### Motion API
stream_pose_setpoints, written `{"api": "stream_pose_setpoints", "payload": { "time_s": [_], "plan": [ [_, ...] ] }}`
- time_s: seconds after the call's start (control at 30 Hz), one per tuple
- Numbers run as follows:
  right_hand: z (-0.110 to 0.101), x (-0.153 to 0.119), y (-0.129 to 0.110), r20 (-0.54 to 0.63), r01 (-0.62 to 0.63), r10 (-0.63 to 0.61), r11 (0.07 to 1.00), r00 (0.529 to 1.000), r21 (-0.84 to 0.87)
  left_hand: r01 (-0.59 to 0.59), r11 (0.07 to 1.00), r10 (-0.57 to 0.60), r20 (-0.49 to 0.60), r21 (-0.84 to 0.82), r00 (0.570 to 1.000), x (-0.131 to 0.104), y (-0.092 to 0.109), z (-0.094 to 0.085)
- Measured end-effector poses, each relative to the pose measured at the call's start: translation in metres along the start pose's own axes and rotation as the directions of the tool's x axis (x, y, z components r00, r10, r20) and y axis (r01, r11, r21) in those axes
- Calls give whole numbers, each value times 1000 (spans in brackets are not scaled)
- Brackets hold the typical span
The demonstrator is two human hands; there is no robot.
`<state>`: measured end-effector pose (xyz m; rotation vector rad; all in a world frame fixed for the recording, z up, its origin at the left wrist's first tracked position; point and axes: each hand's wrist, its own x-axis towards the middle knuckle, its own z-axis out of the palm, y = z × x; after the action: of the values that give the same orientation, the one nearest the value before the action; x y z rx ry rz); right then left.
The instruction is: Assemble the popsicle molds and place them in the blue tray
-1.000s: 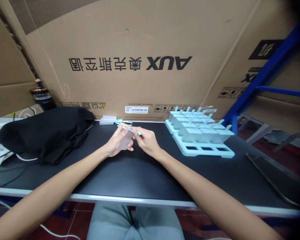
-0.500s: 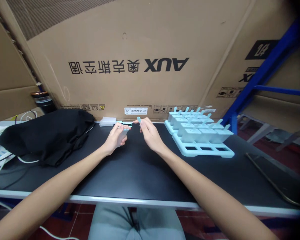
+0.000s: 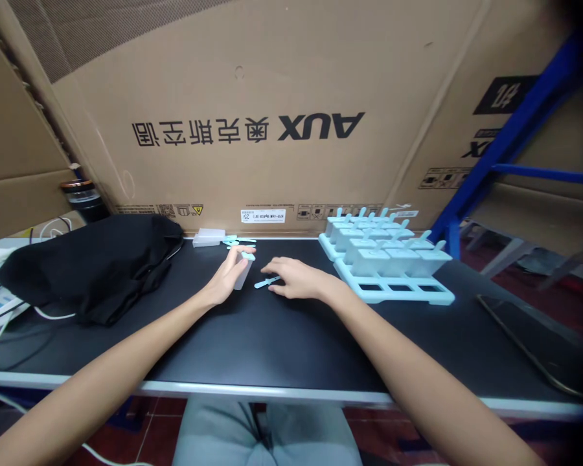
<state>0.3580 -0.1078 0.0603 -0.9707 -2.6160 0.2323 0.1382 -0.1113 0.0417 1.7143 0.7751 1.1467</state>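
In the head view, my left hand [image 3: 223,278] is closed around a translucent popsicle mould [image 3: 243,275] with a light-blue top, held just above or on the black table. To its right, my right hand [image 3: 298,278] is low over the table, palm down, its fingertips closed on a light-blue popsicle stick [image 3: 262,283]. Part of that stick is hidden under the fingers. Behind my left hand lie more loose blue sticks [image 3: 233,240] beside an empty-looking translucent mould [image 3: 208,237]. On the right stands a blue rack [image 3: 393,296] bearing several moulds [image 3: 402,261] with sticks upright.
A black cloth [image 3: 92,265] lies at the left, near a dark cylinder [image 3: 82,197] and white cables. A phone [image 3: 529,343] rests at the table's right end. A large cardboard box [image 3: 252,71] walls off the back, with a blue metal frame [image 3: 510,142] at the right.
My right hand has come down and nearer with the stick, turning palm down. My left hand has lowered slightly, and the mould in it now shows more clearly.
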Motion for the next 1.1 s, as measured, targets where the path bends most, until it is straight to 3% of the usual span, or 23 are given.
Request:
{"api": "stream_pose_setpoints", "payload": {
  "time_s": [0.1, 0.23, 0.3, 0.4, 0.47, 0.53, 0.63, 0.73, 0.93, 1.1],
  "plan": [
    [5, 3, 7, 51, -19, 22, 998, 998, -58, -129, 990, 128, 30, 57, 991, 2, -5, -4],
    [-10, 1, 10, 58, -88, 88, 996, 994, -12, -93, 996, 92, 59, 11, 994, 2, -9, -6],
    [-27, -1, 7, -99, -129, 137, 988, 986, 79, -82, 997, 82, 67, 5, 994, 1, -9, -5],
    [-48, -3, -5, -386, -86, 199, 953, 901, 291, -82, 996, 80, 78, 19, 994, 2, -8, -1],
    [-55, -1, -16, -444, 1, 186, 921, 876, 389, -75, 997, 73, 82, 29, 994, 3, -7, 3],
    [-55, 2, -25, -428, 50, 141, 913, 893, 406, -78, 996, 75, 77, 33, 994, 5, -4, 7],
    [-51, 2, -31, -371, 45, 89, 940, 925, 338, -107, 992, 104, 57, 59, 993, 5, 2, 15],
    [-48, -6, -34, -381, 6, 72, 980, 922, 199, -146, 984, 143, 37, 99, 989, 5, 12, 23],
    [-40, -36, -49, -540, -259, 232, 965, 809, 27, -271, 958, 274, -25, 92, 961, 21, 33, 58],
    [-54, -78, -37, -613, -439, 312, 896, 726, -63, -356, 930, 347, 100, 91, 932, 39, 43, 97]
  ]
}}
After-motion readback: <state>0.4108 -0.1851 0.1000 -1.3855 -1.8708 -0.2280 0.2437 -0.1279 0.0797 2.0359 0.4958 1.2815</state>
